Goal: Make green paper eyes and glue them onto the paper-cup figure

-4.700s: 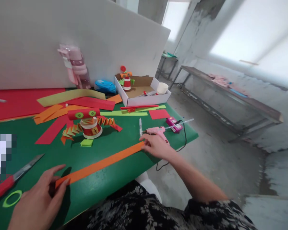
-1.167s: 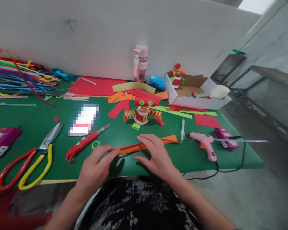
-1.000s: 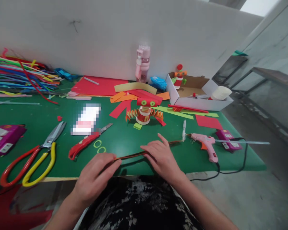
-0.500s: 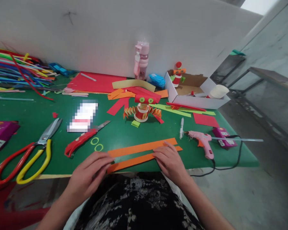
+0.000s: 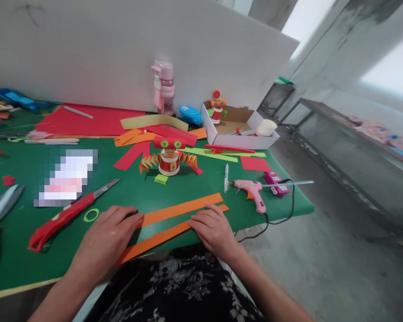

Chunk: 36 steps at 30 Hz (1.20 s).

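Two long orange paper strips lie side by side at the front of the green table, an upper strip [image 5: 179, 210] and a lower strip [image 5: 157, 240]. My left hand [image 5: 104, 235] is closed at the left end of the upper strip, its fingers bent over that end and the thumb out of sight. Fingers stretched, my right hand [image 5: 213, 230] rests on the right part of the lower strip, one fingertip reaching toward the upper one. Beyond them stands a paper figure [image 5: 169, 162] with a red head, green ring eyes and folded orange arms.
To the left lie a red-handled knife [image 5: 70, 214], a green ring [image 5: 91, 215], a blurred-out phone-like rectangle [image 5: 67, 179] and scissors [image 5: 0, 210]. A pink glue gun [image 5: 251, 190] with its cord is at right. Behind are a white box [image 5: 242, 138] and a pink bottle [image 5: 164, 89].
The view has swung to the right, so the table things sit further left. My left hand has flattened lower over the strips' left ends; the strips are slightly further apart there.
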### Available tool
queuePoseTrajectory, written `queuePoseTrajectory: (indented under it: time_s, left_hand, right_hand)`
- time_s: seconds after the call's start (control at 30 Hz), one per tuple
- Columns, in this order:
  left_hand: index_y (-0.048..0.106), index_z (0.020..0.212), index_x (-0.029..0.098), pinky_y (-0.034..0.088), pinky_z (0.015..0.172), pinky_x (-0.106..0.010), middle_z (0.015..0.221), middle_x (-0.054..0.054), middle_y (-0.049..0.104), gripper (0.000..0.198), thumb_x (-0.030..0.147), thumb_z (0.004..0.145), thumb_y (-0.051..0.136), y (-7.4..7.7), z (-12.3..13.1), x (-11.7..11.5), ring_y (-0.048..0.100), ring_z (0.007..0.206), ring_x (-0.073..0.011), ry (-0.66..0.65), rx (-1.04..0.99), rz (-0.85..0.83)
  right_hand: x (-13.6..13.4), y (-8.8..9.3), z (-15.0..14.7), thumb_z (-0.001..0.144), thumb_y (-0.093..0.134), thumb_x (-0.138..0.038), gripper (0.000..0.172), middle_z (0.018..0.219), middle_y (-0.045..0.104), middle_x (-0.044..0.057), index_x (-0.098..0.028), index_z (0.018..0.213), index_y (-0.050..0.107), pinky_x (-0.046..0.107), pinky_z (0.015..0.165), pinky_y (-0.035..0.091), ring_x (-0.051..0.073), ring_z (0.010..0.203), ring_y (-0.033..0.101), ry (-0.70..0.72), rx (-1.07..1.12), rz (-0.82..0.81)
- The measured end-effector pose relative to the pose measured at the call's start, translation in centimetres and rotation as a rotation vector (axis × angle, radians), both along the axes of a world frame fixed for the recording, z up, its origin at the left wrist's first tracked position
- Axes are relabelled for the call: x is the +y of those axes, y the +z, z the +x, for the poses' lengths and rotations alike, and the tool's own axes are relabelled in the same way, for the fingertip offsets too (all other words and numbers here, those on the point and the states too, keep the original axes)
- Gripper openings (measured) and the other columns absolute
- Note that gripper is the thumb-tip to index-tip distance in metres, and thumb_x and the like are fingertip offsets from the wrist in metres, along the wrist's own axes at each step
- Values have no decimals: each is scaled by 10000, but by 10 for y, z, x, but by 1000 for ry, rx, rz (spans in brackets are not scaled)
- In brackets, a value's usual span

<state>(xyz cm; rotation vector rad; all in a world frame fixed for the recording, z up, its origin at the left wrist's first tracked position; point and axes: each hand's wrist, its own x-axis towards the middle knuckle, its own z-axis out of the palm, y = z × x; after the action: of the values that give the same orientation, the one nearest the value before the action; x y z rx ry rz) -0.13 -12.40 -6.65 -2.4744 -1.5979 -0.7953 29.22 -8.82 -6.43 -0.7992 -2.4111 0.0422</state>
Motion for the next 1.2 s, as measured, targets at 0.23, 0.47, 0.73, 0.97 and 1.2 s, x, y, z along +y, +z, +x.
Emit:
queuePoseTrajectory:
  time_s: [0.23,0.47,0.73,0.97,1.2]
  left_hand:
    - [610,1219,218,499,721,-301,915,-35,736,288,286,1000,436,23,28,-34,656,794,-178,-134,-52,-15]
    - [700,1063,223,536,822,-339,977,-43,753,352,145,973,368,34,-14,1,670,900,-180,-65,-5,37]
    - [706,1045,195,547,889,-397,995,-64,752,301,108,930,443,44,0,33,670,926,-205,21,-37,220]
    - [701,1069,188,536,933,-443,1107,-90,730,365,80,887,403,17,-9,13,655,1029,-249,87,-28,65]
    - [640,1201,187,507,930,-423,1136,-93,730,316,134,926,493,2,-4,-25,653,1046,-261,10,-28,55]
  right_hand:
    - [-14,17,-14,951,519,-112,242,962,780,34,-206,1098,686,427,1105,434,157,903,704,58,80,28]
    - [43,27,-21,979,464,-117,290,917,779,21,-246,1010,722,449,1083,450,158,876,702,55,33,140]
    - [85,36,-56,997,460,-161,301,959,773,37,-248,1029,746,413,1040,452,169,905,677,-76,17,121]
    - [89,23,-40,917,598,-132,254,1153,736,88,-239,1106,730,503,1089,424,248,1122,624,-1,-246,-59]
    - [32,11,-7,981,536,-292,290,1198,723,121,-182,1213,670,520,1045,472,276,1104,658,-139,-158,-175]
